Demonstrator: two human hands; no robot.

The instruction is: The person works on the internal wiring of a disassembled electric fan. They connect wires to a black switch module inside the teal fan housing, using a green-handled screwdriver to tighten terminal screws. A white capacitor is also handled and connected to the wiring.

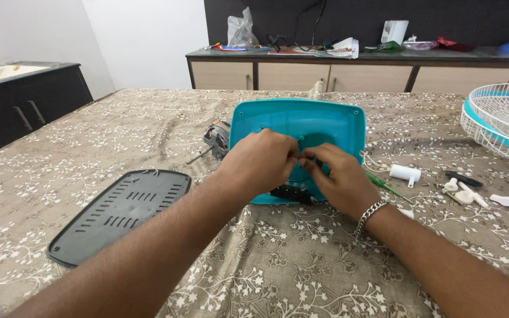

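Note:
A teal plastic fan base (319,121) lies upside down on the patterned cloth in front of me. My left hand (257,162) and my right hand (340,176) meet over its middle, fingertips pinched close together on something small that I cannot make out. A black part (291,193) shows at the base's near edge, under my hands. A grey motor with a shaft (215,139) lies just left of the base, partly hidden by it. My right wrist wears a metal chain bracelet.
A dark slotted cover plate (119,213) lies at the left. A green screwdriver (384,184), white plastic parts (405,174) and a black piece (463,179) lie at the right. A white and teal fan grille (502,121) sits far right. A cluttered counter (349,56) runs behind.

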